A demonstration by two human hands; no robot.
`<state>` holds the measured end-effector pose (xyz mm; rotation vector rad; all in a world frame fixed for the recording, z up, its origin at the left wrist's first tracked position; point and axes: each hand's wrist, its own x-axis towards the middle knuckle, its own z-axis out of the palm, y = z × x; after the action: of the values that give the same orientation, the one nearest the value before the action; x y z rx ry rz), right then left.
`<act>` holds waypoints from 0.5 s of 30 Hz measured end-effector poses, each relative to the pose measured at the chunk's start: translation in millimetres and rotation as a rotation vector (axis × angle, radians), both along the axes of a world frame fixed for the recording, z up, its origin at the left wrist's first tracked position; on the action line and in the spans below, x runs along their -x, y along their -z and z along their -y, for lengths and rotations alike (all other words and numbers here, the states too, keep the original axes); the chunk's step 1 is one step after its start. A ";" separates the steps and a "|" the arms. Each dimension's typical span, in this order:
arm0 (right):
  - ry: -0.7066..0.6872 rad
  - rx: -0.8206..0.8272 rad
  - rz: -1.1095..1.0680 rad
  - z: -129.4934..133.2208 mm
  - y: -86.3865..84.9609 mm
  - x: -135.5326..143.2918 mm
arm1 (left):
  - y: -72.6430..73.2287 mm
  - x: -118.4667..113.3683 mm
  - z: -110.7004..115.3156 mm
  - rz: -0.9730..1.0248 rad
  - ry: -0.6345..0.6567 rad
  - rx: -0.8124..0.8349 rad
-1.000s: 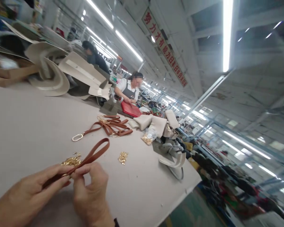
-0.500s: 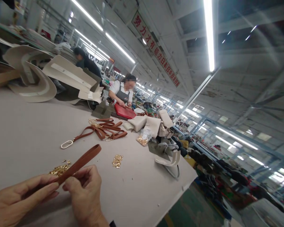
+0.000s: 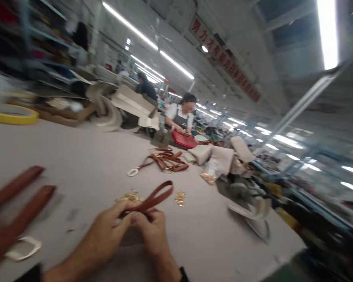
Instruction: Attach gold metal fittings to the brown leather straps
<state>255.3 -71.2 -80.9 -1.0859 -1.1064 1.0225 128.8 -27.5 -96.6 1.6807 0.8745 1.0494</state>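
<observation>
A brown leather strap (image 3: 157, 197), bent into a loop, is pinched between my two hands near the table's front. My left hand (image 3: 113, 223) is closed on its lower end, and my right hand (image 3: 153, 227) grips it just beside, thumbs close together. Behind my fingers lies a pile of small gold metal pieces (image 3: 132, 195); a smaller gold pile (image 3: 180, 198) is to the right. Several brown straps with gold clasps (image 3: 167, 159) lie farther back. Other brown straps (image 3: 20, 211) with a metal ring (image 3: 24, 248) are at the left, blurred.
A yellow tape roll (image 3: 13, 114) and a brown box (image 3: 65, 115) stand at the back left of the table (image 3: 85, 156). Across it, a person (image 3: 181, 115) handles a red item (image 3: 184, 140). Beige pieces (image 3: 220, 156) are piled at the right.
The view has turned left, bringing the tape roll and left straps into sight. My hands have come closer together on the strap, and its loop is now more open.
</observation>
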 end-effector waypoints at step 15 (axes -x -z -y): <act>0.275 0.145 0.281 6.0 31.6 -47.5 | -23.5 28.5 -4.1 -0.134 -0.035 -0.248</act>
<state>302.8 -77.2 -112.4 -1.4889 -1.0780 0.7554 100.3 -23.4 -73.1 1.9675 0.8905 1.1160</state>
